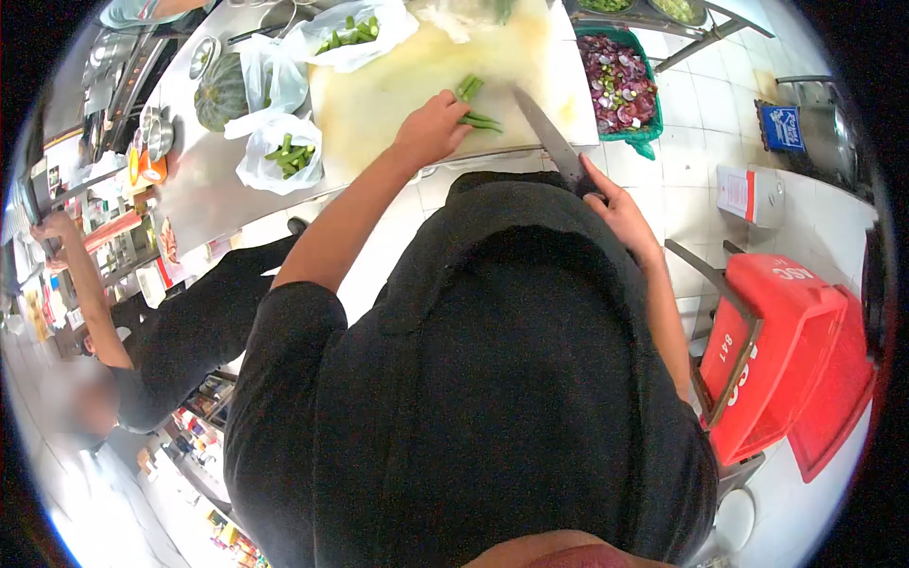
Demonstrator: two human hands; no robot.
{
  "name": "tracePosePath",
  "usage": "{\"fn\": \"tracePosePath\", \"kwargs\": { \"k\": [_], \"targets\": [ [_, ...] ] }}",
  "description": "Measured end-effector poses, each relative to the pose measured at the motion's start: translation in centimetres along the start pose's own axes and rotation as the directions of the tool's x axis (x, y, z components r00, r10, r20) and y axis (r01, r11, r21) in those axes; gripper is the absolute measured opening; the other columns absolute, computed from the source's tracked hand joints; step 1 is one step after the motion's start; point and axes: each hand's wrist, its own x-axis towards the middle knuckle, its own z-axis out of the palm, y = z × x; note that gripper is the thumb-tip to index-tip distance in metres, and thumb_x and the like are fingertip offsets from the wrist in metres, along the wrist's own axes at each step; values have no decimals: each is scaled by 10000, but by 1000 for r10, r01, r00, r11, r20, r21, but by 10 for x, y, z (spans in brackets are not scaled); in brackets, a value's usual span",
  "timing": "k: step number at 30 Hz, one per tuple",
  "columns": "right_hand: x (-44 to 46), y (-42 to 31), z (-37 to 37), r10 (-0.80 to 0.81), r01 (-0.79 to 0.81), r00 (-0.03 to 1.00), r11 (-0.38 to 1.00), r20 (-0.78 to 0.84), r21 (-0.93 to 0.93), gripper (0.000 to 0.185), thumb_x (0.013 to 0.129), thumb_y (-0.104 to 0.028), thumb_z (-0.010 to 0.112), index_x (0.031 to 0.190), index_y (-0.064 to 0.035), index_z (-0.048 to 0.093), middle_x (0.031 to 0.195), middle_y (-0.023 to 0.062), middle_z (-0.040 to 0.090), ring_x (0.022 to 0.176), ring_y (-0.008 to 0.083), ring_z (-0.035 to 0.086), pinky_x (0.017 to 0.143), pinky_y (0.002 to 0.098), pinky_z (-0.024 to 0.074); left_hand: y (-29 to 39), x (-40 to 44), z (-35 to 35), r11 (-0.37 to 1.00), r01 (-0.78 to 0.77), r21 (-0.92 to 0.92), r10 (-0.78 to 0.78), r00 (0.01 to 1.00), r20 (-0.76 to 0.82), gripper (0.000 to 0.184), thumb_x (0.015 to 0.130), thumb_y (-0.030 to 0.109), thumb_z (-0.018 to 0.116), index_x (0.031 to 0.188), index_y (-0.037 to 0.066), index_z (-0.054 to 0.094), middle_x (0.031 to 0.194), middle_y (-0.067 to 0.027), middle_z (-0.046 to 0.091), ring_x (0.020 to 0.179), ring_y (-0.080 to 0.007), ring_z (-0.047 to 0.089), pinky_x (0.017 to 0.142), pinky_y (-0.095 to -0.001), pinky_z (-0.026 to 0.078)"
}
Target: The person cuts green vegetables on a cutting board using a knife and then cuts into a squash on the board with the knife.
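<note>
Kitchen Knife Drawn Up Beside a Handful of Green Pods

A person in black stood at the cutting board (pixel 355 118), left hand (pixel 431 131) curled, its fingers bent down onto a few green pods (pixel 471 87) just beyond the fingertips. The right hand (pixel 617 210) was closed around the handle of a broad knife (pixel 549 137), its blade slanting up over the board's near right corner, tip near the pods but apart from them.

The work looked to be at an early point: no cut pieces could be made out beside the left hand, and that small bunch seemed yet to be sliced. More green pieces sat to that hand's left, in a near plastic bag (pixel 254 172) and a farther plastic bag (pixel 311 40) (whether trimmed or whole, I couldn't tell from where I stood).

Ahead of the right hand, a teal tub (pixel 632 137) held a purple-and-white chopped mix (pixel 615 80), evidently finished. The farther bag lapped over the board, and a pale clump (pixel 453 21) lay beyond the left hand, both trimming the working room. Past the bags stood a dark gourd (pixel 218 92); red crates (pixel 795 379) crowded in behind the right hand.
</note>
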Motion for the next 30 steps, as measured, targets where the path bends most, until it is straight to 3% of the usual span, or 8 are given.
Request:
{"fn": "tracePosePath", "kwargs": {
  "k": [2, 5, 8, 11, 20, 23, 24, 30],
  "targets": [
    [-7, 0, 2, -28, 26, 999, 999, -46, -39, 677, 996, -63, 587, 1625, -193, 371, 1572, 79, 527, 1278, 125, 548, 1078, 269, 416, 9, 8, 14, 1000, -8, -11, 7, 999, -44, 260, 928, 297, 693, 1072, 86, 647, 1076, -117, 591, 1063, -321, 631, 857, -452, 555],
    [-14, -7, 4, -143, 104, 977, 967, -160, -233, 734, 958, -45, 597, 1604, -318, 382, 1216, 289, 690, 1003, 418, 722, 897, 450, 561, 20, 17, 30, 999, -9, -33, 6, 995, -98, 299, 918, 331, 696, 1044, 69, 626, 1072, -139, 602, 1037, -347, 644, 841, -469, 562],
    [-19, -22, 2, -60, -27, 982, 894, -179, -446, 743, 951, -67, 587, 1596, -368, 372, 886, 314, 688, 769, 484, 681, 744, 544, 545, 33, 26, 33, 997, 60, -38, -63, 995, -76, 322, 909, 345, 695, 1049, 65, 618, 1053, -159, 617, 979, -371, 663, 818, -485, 568],
    [-21, -36, 3, -58, -38, 986, 841, -160, -540, 738, 952, -74, 572, 1601, -352, 357, 766, 291, 660, 726, 483, 672, 709, 583, 522, 38, 31, 34, 997, 64, -44, -68, 995, -75, 332, 904, 349, 694, 1055, 63, 617, 1039, -170, 628, 937, -387, 673, 807, -494, 569],
    [12, -14, 13, -82, 24, 986, 934, -147, -358, 715, 956, -79, 562, 1598, -329, 373, 1121, 324, 694, 971, 503, 688, 877, 534, 557, 39, 32, 39, 991, 108, -79, -114, 990, -79, 351, 892, 358, 713, 1052, 58, 625, 1072, -182, 634, 965, -394, 674, 823, -503, 569],
    [22, 7, 3, -45, -7, 983, 959, -177, -283, 699, 956, -83, 563, 1594, -314, 395, 1264, 302, 661, 1115, 457, 682, 978, 466, 540, 37, 30, 37, 987, 151, -48, -155, 982, -111, 365, 875, 380, 733, 1035, 64, 642, 1082, -181, 633, 983, -389, 668, 836, -497, 572],
    [29, 32, 2, -270, 159, 907, 930, -322, -332, 666, 966, -52, 559, 1580, -289, 455, 985, 146, 744, 761, 161, 596, 779, 327, 533, 36, 27, 35, 985, 168, -42, -172, 977, -122, 365, 871, 378, 739, 1036, 67, 644, 1109, -181, 627, 1010, -387, 662, 842, -496, 572],
    [14, -1, -43, 5, -67, 931, 985, -365, -157, 707, 994, -81, 550, 1638, -288, 347, 739, 32, 601, 598, 106, 532, 573, 296, 508, 23, 25, 27, 989, 149, 4, -141, 941, -308, 403, 845, 359, 778, 1107, 73, 668, 1242, -177, 574, 1157, -383, 599, 908, -483, 560]
  ]
}}
